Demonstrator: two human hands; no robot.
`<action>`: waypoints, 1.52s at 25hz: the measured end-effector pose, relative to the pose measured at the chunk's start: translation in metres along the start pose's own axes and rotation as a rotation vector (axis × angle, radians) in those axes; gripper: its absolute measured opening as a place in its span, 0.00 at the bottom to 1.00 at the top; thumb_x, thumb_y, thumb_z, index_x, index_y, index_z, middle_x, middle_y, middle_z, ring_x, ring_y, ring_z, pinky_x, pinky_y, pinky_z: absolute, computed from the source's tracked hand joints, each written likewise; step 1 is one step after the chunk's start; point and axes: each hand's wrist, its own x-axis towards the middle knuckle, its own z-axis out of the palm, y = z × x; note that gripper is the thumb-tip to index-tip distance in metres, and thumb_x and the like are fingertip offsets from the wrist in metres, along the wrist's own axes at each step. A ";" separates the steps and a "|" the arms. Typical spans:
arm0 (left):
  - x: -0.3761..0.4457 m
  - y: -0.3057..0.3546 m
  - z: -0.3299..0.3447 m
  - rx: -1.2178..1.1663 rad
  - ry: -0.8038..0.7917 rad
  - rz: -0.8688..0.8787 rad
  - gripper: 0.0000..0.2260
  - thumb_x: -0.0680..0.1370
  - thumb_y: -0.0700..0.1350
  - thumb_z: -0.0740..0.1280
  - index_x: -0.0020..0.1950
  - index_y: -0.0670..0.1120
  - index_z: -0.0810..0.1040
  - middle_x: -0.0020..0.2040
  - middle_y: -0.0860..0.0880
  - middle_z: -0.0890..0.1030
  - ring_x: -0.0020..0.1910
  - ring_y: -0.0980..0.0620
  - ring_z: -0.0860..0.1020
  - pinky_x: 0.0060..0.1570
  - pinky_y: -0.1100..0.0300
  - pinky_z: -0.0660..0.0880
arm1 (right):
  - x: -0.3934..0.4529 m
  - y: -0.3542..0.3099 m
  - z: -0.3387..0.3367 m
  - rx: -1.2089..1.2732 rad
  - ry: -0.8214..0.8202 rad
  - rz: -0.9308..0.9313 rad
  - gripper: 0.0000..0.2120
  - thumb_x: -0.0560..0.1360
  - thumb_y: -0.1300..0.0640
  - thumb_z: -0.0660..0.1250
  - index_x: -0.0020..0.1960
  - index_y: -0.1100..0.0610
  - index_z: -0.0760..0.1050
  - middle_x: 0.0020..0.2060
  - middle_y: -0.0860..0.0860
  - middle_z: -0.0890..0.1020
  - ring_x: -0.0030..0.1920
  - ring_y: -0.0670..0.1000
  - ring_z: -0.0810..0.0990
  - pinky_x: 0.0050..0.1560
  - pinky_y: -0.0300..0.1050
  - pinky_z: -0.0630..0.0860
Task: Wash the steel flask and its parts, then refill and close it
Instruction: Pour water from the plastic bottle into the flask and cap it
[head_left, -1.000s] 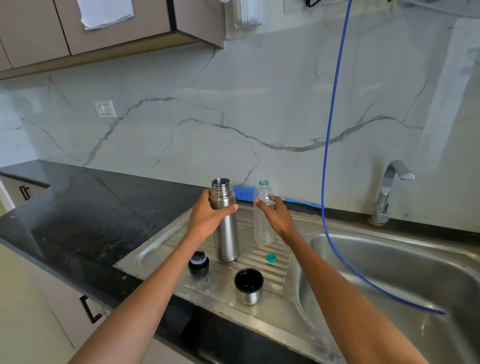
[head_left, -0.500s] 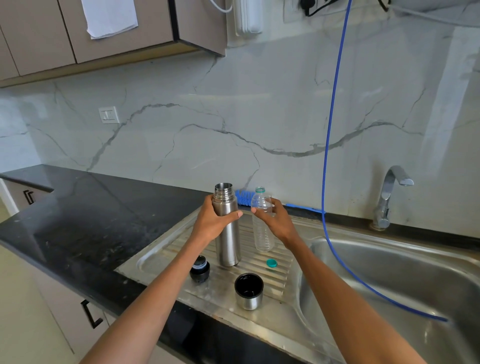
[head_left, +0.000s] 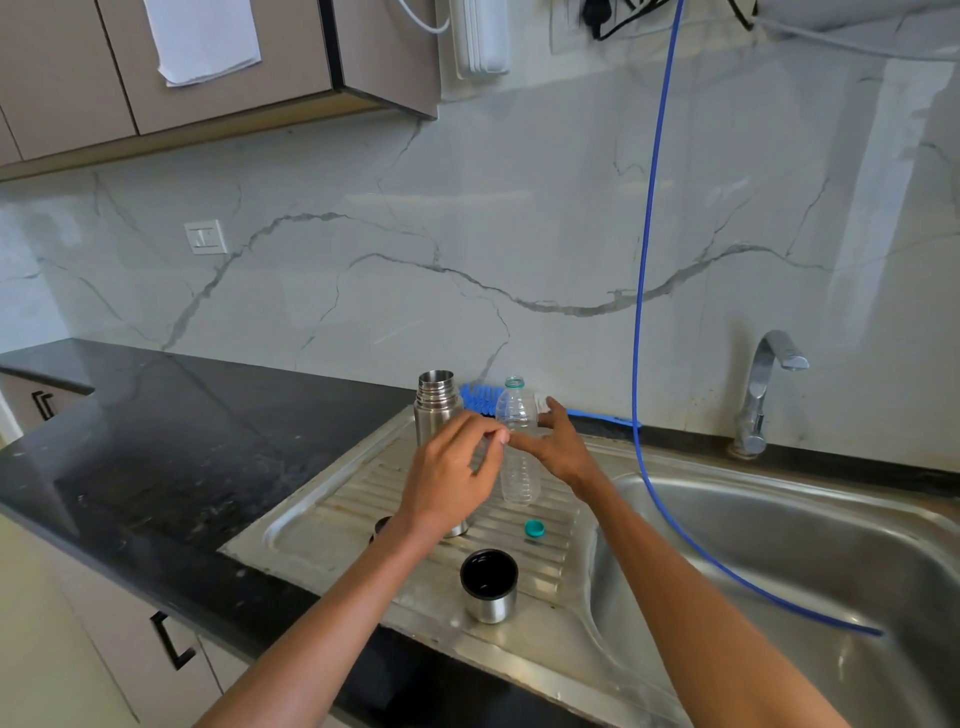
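Observation:
The steel flask (head_left: 435, 404) stands upright with its mouth uncovered on the ribbed drainboard (head_left: 332, 514). My left hand (head_left: 451, 480) hovers in front of its body with loosely curled fingers and holds nothing. Right beside the flask stands a clear plastic bottle (head_left: 517, 467) without its cap. My right hand (head_left: 557, 441) is next to the bottle with straight, spread fingers, the index fingertip meeting my left fingertips. The flask's steel cup lid (head_left: 488, 586) rests mouth-up nearer to me. My left forearm hides most of the dark stopper (head_left: 382, 525).
A small teal bottle cap (head_left: 534, 528) lies on the drainboard. A blue bottle brush (head_left: 477, 399) lies along the marble wall. A blue hose (head_left: 641, 291) hangs down into the sink basin (head_left: 810, 540); the tap (head_left: 763, 387) is at its back. Black counter (head_left: 145, 447) stretches left.
My left hand has let go of the flask and moved right in front of it. My right hand has released the plastic bottle and opened. The stopper is now hidden by my arm.

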 end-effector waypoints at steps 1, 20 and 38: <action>0.001 0.004 0.008 -0.067 -0.024 -0.098 0.07 0.82 0.45 0.66 0.53 0.44 0.82 0.48 0.53 0.81 0.43 0.58 0.79 0.41 0.55 0.80 | -0.004 0.004 -0.005 0.042 0.052 0.017 0.48 0.67 0.42 0.81 0.77 0.54 0.60 0.65 0.51 0.74 0.63 0.51 0.76 0.62 0.46 0.74; 0.021 -0.023 0.104 -0.438 -0.169 -0.968 0.40 0.77 0.53 0.74 0.82 0.47 0.57 0.79 0.47 0.65 0.77 0.49 0.65 0.72 0.58 0.64 | -0.037 0.036 -0.044 -0.528 -0.063 -0.007 0.14 0.72 0.43 0.76 0.54 0.45 0.79 0.45 0.45 0.82 0.46 0.47 0.82 0.51 0.47 0.77; 0.029 0.016 0.096 -0.457 -0.212 -0.575 0.33 0.72 0.50 0.80 0.74 0.52 0.71 0.65 0.51 0.76 0.63 0.56 0.76 0.63 0.60 0.74 | -0.053 -0.055 -0.085 0.135 0.188 -0.367 0.13 0.77 0.53 0.74 0.61 0.54 0.80 0.54 0.48 0.86 0.58 0.46 0.84 0.64 0.50 0.79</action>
